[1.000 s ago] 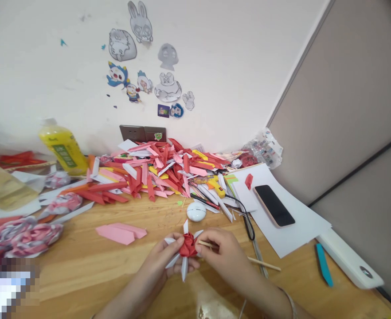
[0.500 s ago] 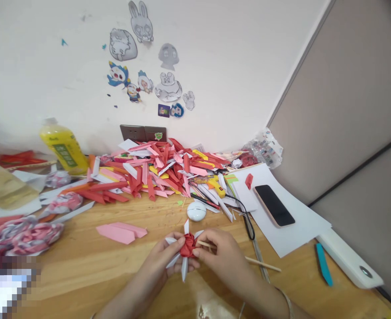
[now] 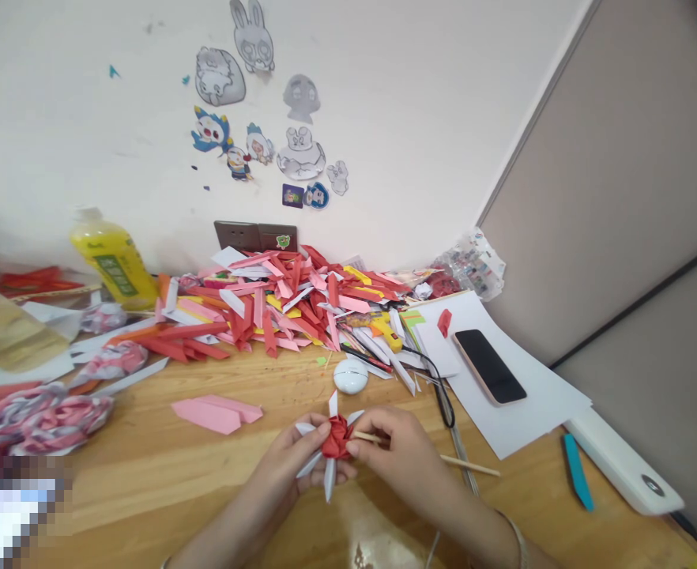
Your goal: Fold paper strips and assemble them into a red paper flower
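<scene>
Between my hands is a folded paper flower [image 3: 337, 437] with a red centre and white pointed petals sticking out around it. My left hand [image 3: 301, 454] grips it from the left, thumb on the red folds and fingers underneath. In my right hand [image 3: 393, 446] is a thin wooden stick [image 3: 470, 465], running out past the hand to the lower right. Its other end points at the flower's red centre, and my right thumb rests at the flower's edge. A white rounded case [image 3: 350, 377] sits just beyond the flower.
Folded paper strips [image 3: 277, 296] lie heaped against the wall, with a yellow glue gun [image 3: 387, 330] at their right. A phone [image 3: 489, 366] rests on white paper. Two pink strips [image 3: 216, 413] lie left of my hands; a yellow bottle [image 3: 114, 261] stands behind.
The stick has shifted slightly in my right hand, its tip staying by the red centre. My left hand keeps its hold on the flower.
</scene>
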Action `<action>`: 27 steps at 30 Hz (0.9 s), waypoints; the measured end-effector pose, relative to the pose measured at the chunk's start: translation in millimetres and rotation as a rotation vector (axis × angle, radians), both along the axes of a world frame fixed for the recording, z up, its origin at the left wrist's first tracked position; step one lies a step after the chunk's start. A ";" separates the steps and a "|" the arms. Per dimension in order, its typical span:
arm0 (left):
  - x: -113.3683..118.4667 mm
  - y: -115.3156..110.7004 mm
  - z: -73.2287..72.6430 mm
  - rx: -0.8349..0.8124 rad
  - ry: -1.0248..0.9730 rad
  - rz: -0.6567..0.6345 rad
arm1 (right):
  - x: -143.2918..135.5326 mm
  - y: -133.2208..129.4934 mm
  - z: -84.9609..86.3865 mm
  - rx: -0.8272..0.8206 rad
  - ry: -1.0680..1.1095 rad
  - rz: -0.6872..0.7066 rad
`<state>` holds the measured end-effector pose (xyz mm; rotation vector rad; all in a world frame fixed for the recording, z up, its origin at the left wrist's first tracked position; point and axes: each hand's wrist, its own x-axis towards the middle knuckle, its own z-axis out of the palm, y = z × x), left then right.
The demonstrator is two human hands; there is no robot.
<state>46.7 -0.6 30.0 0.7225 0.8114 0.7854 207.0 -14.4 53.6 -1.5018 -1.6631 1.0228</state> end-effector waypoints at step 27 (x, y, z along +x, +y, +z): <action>-1.0 0.0 -3.1 -0.002 -0.010 -0.003 | 4.7 1.2 -0.9 -0.036 0.088 0.125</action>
